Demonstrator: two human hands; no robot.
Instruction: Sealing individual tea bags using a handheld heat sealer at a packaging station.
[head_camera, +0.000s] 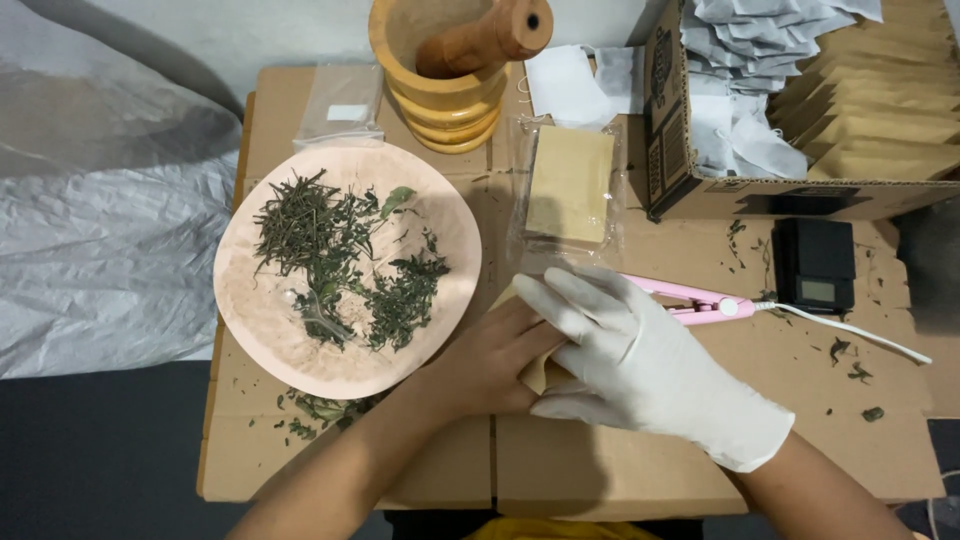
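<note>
Cardboard table (600, 470), pink plate (270, 330) of dried herbs (345, 260) to my left. My bare left hand (490, 365) and gloved right hand (640, 365) pinch a small tan sachet (535, 372) flat near the pink sealer (700, 303). Filling looks done; sealing needs its open edge fed straight between the sealer's plates.

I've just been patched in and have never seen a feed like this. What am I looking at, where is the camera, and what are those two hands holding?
The single picture comes from a camera on the person's head, looking down at a cardboard-covered table. There is no machine: the bare left hand and the white-gloved right hand together hold a small tan paper pouch. To the left lies a pink plate with dried green herbs. Behind stand a wooden mortar and pestle, a bagged stack of tan pouches and a cardboard box of more. A pink heat sealer and a small black scale lie right.
</note>
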